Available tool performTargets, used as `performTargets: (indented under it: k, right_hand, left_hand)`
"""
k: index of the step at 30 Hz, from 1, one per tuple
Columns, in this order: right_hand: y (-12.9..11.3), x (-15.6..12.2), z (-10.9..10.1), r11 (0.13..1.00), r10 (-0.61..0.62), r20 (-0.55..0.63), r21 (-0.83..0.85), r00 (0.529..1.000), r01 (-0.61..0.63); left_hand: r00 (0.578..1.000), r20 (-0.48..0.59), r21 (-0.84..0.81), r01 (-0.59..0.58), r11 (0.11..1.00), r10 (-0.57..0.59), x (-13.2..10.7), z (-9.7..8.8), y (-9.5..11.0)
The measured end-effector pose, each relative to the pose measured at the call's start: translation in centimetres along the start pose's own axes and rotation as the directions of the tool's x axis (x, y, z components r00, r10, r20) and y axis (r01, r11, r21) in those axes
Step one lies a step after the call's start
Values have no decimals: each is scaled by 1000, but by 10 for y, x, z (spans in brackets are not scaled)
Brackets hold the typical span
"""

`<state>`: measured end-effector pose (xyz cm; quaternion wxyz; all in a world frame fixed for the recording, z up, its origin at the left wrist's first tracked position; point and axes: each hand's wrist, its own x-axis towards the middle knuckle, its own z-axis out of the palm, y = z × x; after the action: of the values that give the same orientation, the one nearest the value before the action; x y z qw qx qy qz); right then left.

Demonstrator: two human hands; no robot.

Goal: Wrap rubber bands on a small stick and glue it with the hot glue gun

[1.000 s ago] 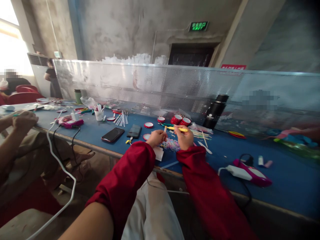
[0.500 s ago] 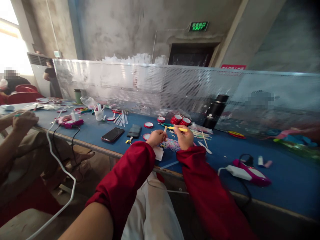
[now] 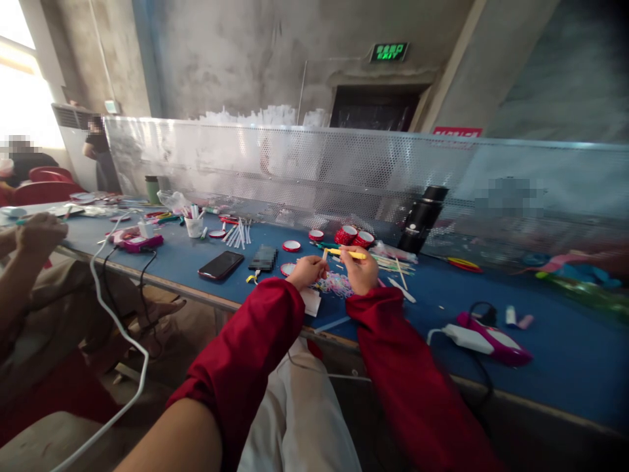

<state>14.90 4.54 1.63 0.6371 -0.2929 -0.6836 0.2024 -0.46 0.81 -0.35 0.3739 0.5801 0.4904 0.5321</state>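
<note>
My right hand (image 3: 361, 270) is closed around a yellow pen-shaped tool (image 3: 352, 254), whose tip points left towards my other hand. My left hand (image 3: 308, 270) pinches a short pale stick (image 3: 325, 254) upright, and the tool's tip meets it or lies just beside it; I cannot tell which. Under both hands is a pile of thin multicoloured shavings or strips (image 3: 335, 284). A white piece of card or paper (image 3: 311, 301) lies below my left wrist. One translucent strip (image 3: 332, 324) rests near the table edge between my sleeves.
On the blue table (image 3: 275, 295) are a black phone (image 3: 221, 265), red-rimmed tins (image 3: 346, 235), pale sticks (image 3: 239, 233), a black flask (image 3: 423, 219) and a purple-and-white device (image 3: 494, 342). A white cable (image 3: 114, 314) hangs left. A co-worker's hand (image 3: 42, 235) is at the far left.
My two hands hold nearly the same pose, with the tool and stick still together. The co-worker's hand at the far left has moved slightly left.
</note>
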Motion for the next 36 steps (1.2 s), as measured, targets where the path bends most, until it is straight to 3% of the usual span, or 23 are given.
performTargets:
  k: [36]
  right_hand:
    - [11, 1, -1, 1000, 16, 18, 3, 1000, -16]
  left_hand:
    - [1000, 5, -24, -8, 1000, 8, 3, 2, -4]
